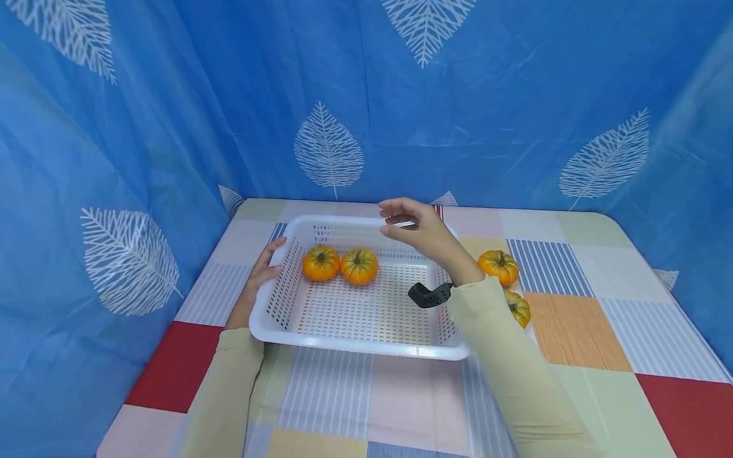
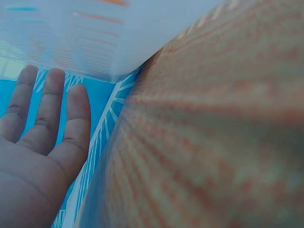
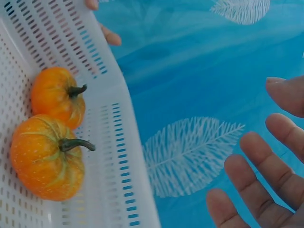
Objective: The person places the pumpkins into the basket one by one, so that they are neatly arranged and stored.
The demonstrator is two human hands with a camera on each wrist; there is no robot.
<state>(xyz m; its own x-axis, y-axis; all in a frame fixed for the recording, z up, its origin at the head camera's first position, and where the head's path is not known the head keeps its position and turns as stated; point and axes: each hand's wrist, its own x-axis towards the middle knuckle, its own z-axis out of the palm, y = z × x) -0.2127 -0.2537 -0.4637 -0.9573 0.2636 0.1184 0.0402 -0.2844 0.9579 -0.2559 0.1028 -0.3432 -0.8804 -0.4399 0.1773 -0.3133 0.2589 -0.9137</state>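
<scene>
A white perforated plastic basket (image 1: 366, 345) stands on the table, with two small orange pumpkins, one on the left (image 1: 321, 263) and one beside it (image 1: 359, 266), side by side near its back left corner. My left hand (image 1: 256, 280) is at the basket's left side, fingertips right at the rim. In the left wrist view its fingers (image 2: 76, 118) look straight against the outer wall. Above the basket's back right part hovers my right hand (image 1: 418, 229), fingers loosely bent and nothing between them. The right wrist view shows its fingers (image 3: 256, 185) spread beyond the basket's edge.
Two more pumpkins, a farther one (image 1: 499, 268) and a nearer one (image 1: 518, 309), lie right of the basket, partly behind my right forearm. A black curved mount (image 1: 429, 296) sits on my right wrist. A blue leaf-print curtain (image 1: 458, 140) borders the checked tablecloth (image 1: 578, 331).
</scene>
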